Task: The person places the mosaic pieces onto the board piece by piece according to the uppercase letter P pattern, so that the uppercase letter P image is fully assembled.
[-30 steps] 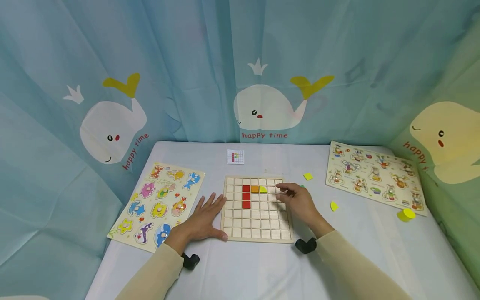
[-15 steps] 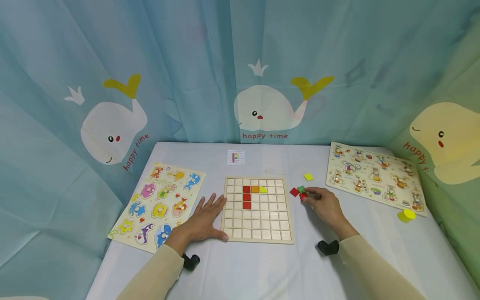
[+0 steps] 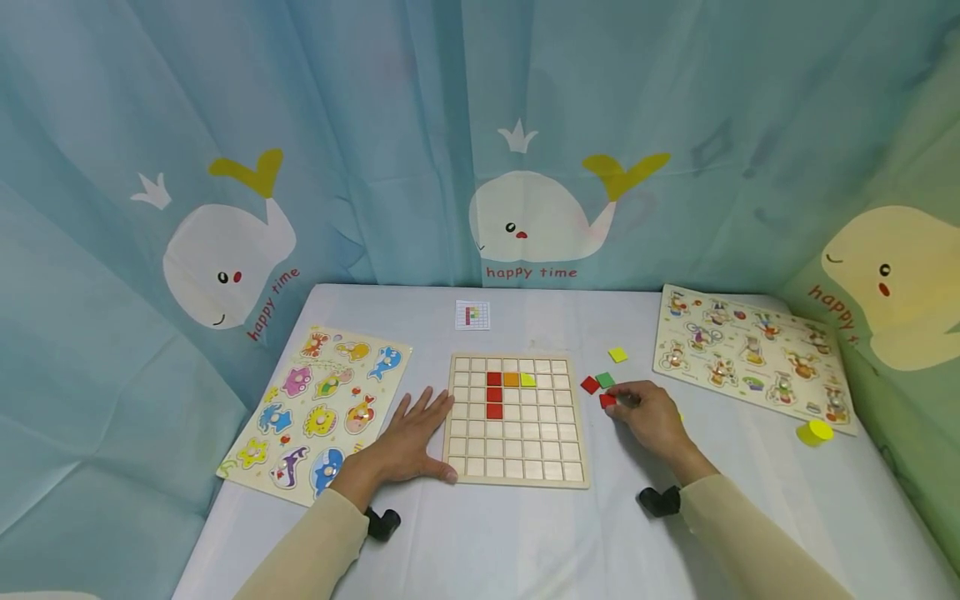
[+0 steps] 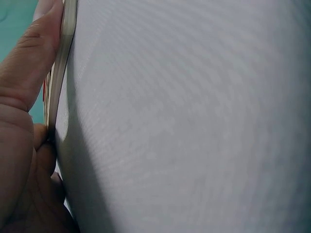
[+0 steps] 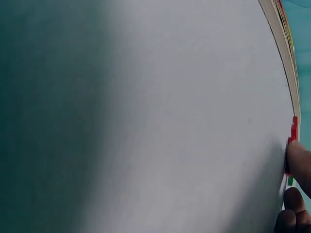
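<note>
Both hands are down on the white table (image 3: 525, 533). Her left hand (image 3: 405, 442) lies flat with the fingers spread out, and its thumb side presses against the left edge of the wooden grid board (image 3: 516, 419). The left wrist view shows the thumb (image 4: 29, 63) right along that thin edge. Her right hand (image 3: 651, 417) is just to the right of the board, fingers bent, and the fingertips pinch a little red square tile (image 3: 607, 401) that lies on the table. The right wrist view shows a fingertip (image 5: 299, 160) pressed on the red tile (image 5: 292, 141).

Another red tile (image 3: 589, 385) and a green tile (image 3: 604, 380) sit just beside it, and a yellow tile (image 3: 617, 354) lies a bit farther back. On the board, three red tiles run down one column, with an orange tile (image 3: 511, 379) and a yellow-green tile (image 3: 527, 380) next to the top one.

I think the tile is very light, thin, hard and smooth. It lies so flat that it may be tricky to lift. Pinching two opposite edges, or sliding it first and then tipping it up, looks like the best way. It should not break if it drops.

A small pattern card (image 3: 472, 315) sits behind the board; I cannot read anything on it. The whale curtain (image 3: 525, 125) says "happy time" (image 3: 531, 272) in red letters. A sea animal puzzle (image 3: 318, 408) lies on the left and another peg puzzle (image 3: 750, 354) on the right, with a yellow round piece (image 3: 813, 432) near it.
</note>
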A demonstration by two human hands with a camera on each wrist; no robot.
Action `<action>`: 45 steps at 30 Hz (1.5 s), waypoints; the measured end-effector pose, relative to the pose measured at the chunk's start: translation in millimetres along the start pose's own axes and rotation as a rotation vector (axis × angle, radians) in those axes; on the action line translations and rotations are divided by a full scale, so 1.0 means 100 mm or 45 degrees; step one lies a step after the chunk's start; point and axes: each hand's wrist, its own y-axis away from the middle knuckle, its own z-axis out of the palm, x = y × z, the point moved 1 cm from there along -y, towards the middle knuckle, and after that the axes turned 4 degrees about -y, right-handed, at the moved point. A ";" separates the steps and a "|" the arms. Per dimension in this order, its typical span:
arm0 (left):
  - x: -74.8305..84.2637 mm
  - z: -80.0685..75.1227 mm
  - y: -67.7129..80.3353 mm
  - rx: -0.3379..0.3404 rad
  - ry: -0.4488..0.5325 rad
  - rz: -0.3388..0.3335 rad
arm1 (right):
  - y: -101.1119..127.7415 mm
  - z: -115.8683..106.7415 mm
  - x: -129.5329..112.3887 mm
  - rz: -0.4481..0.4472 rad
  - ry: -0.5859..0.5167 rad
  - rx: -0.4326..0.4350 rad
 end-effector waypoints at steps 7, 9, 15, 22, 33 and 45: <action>0.00 0.01 0.00 -0.006 -0.007 -0.009 | 0.03 -0.02 0.00 -0.025 0.028 -0.033; 0.00 0.00 0.00 -0.006 -0.003 -0.007 | 0.03 -0.02 -0.01 -0.027 0.023 -0.031; 0.00 -0.02 0.02 -0.004 0.000 0.009 | 0.02 0.00 0.00 -0.016 0.018 -0.019; 0.01 -0.02 0.02 0.010 -0.019 0.048 | 0.02 0.00 0.02 -0.016 0.001 -0.001; 0.01 -0.02 0.02 0.009 -0.022 0.047 | 0.03 -0.04 -0.01 -0.013 -0.053 0.058; 0.01 -0.02 0.02 0.008 -0.024 0.039 | 0.05 0.03 -0.09 -0.033 -0.152 0.126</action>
